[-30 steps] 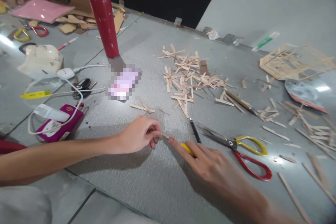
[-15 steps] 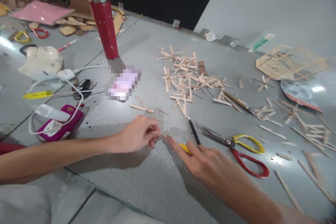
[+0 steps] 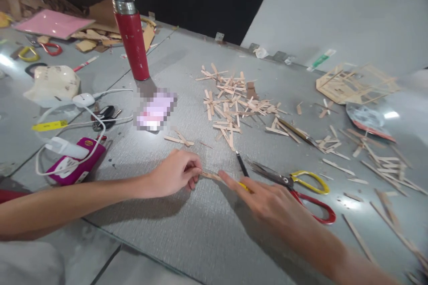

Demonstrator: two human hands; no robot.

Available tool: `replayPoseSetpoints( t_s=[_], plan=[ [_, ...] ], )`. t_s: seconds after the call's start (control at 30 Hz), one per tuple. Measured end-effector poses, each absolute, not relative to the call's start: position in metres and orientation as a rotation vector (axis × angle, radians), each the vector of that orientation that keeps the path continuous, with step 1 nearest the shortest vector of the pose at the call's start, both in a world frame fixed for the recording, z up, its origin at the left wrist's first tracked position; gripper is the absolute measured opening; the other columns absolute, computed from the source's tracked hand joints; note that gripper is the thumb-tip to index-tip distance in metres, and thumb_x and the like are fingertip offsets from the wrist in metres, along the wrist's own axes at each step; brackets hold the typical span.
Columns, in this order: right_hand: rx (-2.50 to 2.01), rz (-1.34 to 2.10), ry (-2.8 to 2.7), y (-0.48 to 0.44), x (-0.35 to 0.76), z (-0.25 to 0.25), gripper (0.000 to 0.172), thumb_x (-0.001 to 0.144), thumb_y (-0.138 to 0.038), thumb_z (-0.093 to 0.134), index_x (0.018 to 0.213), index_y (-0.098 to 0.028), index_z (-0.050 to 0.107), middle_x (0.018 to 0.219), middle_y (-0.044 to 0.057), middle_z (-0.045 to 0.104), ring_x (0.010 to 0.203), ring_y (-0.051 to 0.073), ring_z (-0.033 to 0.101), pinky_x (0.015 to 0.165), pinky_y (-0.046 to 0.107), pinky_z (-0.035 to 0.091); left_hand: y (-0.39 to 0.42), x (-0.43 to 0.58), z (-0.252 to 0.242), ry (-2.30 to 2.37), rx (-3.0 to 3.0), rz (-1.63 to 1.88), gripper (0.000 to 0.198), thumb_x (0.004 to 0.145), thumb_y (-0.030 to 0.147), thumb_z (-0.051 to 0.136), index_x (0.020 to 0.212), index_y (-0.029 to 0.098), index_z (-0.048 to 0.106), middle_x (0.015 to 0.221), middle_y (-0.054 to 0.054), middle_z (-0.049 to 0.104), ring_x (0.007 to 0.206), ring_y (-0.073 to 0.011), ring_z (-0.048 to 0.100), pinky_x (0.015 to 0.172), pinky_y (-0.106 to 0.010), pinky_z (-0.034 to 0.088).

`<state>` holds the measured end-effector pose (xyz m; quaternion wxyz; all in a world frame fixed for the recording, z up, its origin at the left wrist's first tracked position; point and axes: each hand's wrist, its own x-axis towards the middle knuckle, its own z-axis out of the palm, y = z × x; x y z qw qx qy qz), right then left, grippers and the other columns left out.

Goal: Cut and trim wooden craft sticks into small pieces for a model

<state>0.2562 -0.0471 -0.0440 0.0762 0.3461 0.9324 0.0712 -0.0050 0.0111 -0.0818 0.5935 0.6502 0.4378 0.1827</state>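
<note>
Thumb and fingertips of my left hand pinch one end of a thin wooden stick just above the grey table. From there the stick runs rightward to the extended index finger of my right hand. That hand is closed around a yellow-handled tool; its working end is hidden by the fingers. Just beyond the right hand lies a slim black-handled tool. Scissors with yellow and red grips rest beside it, partly covered by the right hand.
Loose wooden sticks are heaped mid-table, and more lie at right near a wooden frame model. A red flask stands at back left. Nearer are a blurred-out phone, keys and a purple power strip with white cables.
My right hand has moved slightly right, away from my left fingers, so more of the stick shows between them. The left hand keeps its pinch. The camera view has shifted a little.
</note>
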Motion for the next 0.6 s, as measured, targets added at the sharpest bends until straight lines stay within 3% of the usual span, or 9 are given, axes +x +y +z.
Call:
replayPoseSetpoints(
  t_s=[0.1, 0.27, 0.6],
  plan=[
    [1.088, 0.180, 2.828, -0.051, 0.261, -0.049, 0.101, 0.066, 0.011, 0.043, 0.161, -0.013, 0.020, 0.086, -0.002, 0.063, 0.060, 0.014, 0.062, 0.052, 0.028, 0.045, 0.011, -0.004, -0.083, 1.026, 1.469, 0.416, 0.021, 0.095, 0.017, 0.057, 0.074, 0.016, 0.063, 0.062, -0.001, 0.067, 0.054, -0.0140, 0.068, 0.054, -0.022, 0.053],
    [1.052, 0.175, 2.892, -0.051, 0.253, -0.052, 0.098, 0.062, 0.011, 0.046, 0.157, -0.011, 0.030, 0.086, -0.003, 0.062, 0.058, 0.015, 0.062, 0.049, 0.029, 0.045, 0.012, -0.004, -0.082, 1.037, 1.444, 0.415, 0.020, 0.094, 0.018, 0.058, 0.074, 0.015, 0.063, 0.062, -0.001, 0.066, 0.054, -0.0140, 0.067, 0.054, -0.023, 0.054],
    [1.012, 0.136, 2.850, -0.046, 0.244, -0.044, 0.092, 0.067, 0.010, 0.048, 0.155, -0.011, 0.034, 0.086, -0.002, 0.064, 0.060, 0.013, 0.062, 0.052, 0.027, 0.046, 0.012, -0.005, -0.083, 1.002, 1.453, 0.421, 0.021, 0.095, 0.020, 0.056, 0.075, 0.016, 0.063, 0.063, -0.002, 0.067, 0.056, -0.0138, 0.066, 0.055, -0.023, 0.052]
  ],
)
